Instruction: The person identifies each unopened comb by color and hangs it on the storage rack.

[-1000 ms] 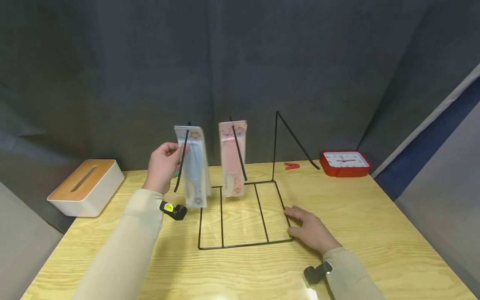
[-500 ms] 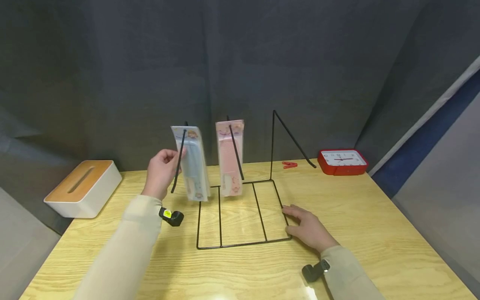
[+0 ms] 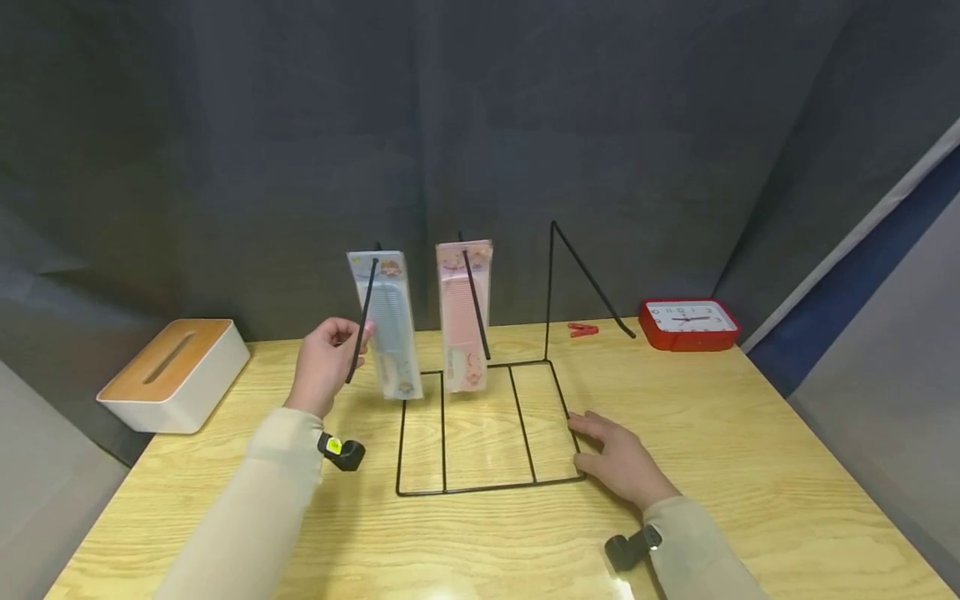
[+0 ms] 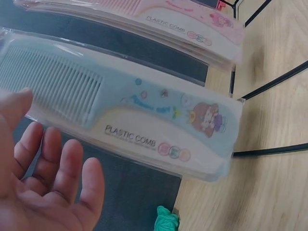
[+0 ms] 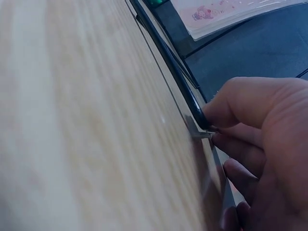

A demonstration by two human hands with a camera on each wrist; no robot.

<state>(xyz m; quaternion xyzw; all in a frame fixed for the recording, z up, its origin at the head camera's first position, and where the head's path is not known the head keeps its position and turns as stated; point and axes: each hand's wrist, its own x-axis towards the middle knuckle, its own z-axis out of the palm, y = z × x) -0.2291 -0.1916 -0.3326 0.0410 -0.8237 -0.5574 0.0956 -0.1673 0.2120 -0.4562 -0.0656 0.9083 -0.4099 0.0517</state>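
Several packaged blue combs (image 3: 390, 321) hang in a stack on the left hook of a black wire display rack (image 3: 491, 487). My left hand (image 3: 324, 358) is at their left edge. In the left wrist view its thumb (image 4: 17, 106) overlaps the front pack, labelled "PLASTIC COMB", while the loosely bent fingers are beside the lower edge. Packaged pink combs (image 3: 463, 321) hang from the middle hook; the right hook (image 3: 592, 279) holds nothing. My right hand (image 3: 618, 458) holds the rack's base by its front right corner, thumb and forefinger on the wire (image 5: 173, 67).
A white tissue box (image 3: 176, 375) with a wooden lid stands on the left of the wooden table (image 3: 450, 550). A red clock (image 3: 690, 325) lies at the back right, with a red clip (image 3: 582, 330) left of it. Something green (image 4: 166, 220) shows in the left wrist view.
The left hand has slid down the blue packs' edge. The front pack has swung back, and the blue stack now hangs closer together. The right hand keeps its place on the rack.
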